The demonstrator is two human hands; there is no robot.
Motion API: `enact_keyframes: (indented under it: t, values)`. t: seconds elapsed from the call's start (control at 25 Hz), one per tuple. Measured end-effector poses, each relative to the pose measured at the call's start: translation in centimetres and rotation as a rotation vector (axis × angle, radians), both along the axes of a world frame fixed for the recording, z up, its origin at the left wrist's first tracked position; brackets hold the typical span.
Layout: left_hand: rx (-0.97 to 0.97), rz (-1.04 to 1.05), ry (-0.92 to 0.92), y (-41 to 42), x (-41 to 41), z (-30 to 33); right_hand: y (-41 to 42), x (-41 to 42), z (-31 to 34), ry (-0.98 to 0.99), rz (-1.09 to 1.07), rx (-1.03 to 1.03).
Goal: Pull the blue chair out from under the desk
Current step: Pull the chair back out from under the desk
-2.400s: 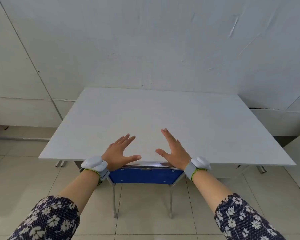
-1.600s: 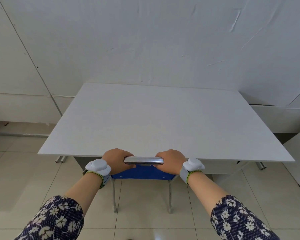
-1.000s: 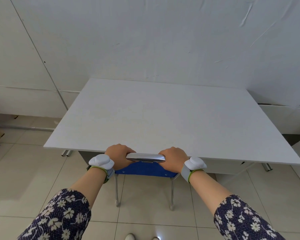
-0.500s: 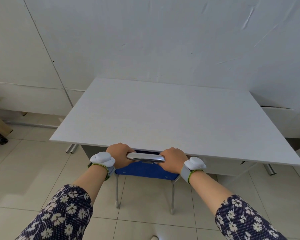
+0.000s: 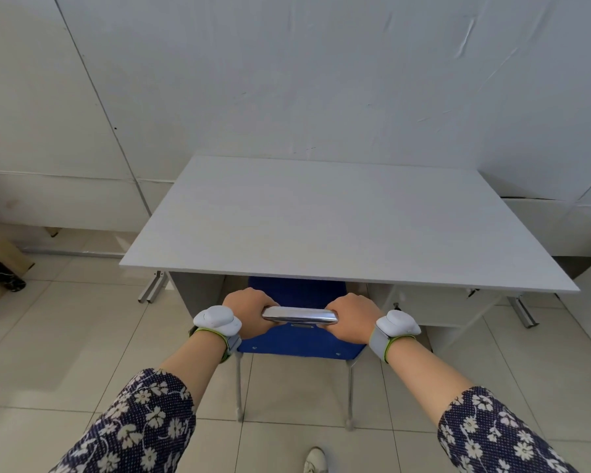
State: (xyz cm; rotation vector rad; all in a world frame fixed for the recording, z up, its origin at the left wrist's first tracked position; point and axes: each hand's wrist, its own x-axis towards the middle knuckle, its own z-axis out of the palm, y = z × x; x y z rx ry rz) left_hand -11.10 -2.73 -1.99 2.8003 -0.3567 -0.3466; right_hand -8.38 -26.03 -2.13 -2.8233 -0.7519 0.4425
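- The blue chair (image 5: 297, 339) is held by its chrome top rail (image 5: 299, 316), with the left hand (image 5: 249, 315) clenched round the rail's left end and the right hand (image 5: 350, 317) clenched round its right end.
- Since 0.5 s ago, the chair has been drawn back: its backrest, then tight against the front edge of the table (image 5: 321, 227), is now seen clear of that edge.
- A strip of the blue seat (image 5: 297, 291) has been exposed between the table edge and the rail, where none was visible before.
- The front part of the seat is still hidden under the tabletop, so the chair is judged only partly out.
- The 2 rear legs (image 5: 239, 387) are seen standing on the tiled floor (image 5: 82, 336); whether they are lifted or sliding cannot be told.
- The grip has been kept unchanged through the last 1.6 s, which suggests a steady pull rather than a re-grasp.
- A shoe tip (image 5: 314, 460) is visible just behind the chair, so a step back is probably needed before more travel is gained.
- The table top is bare, so nothing there is put at risk by a knock.
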Motion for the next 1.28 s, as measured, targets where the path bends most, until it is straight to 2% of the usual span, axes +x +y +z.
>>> enact_keyframes:
  t: [0.52, 0.8, 1.28]
  values:
    - [0.014, -0.07, 0.041, 0.3, -8.3, -0.4, 0.1, -9.9, 0.3, 0.019, -0.057, -0.022]
    - [0.019, -0.105, -0.01, -0.1, -12.6, -0.6, -0.1, -14.6, 0.5, 0.032, -0.084, -0.022]
    - [0.015, -0.062, -0.007, -1.1, -17.7, -1.0, -1.1, -19.6, 0.4, 0.029, -0.073, -0.022]
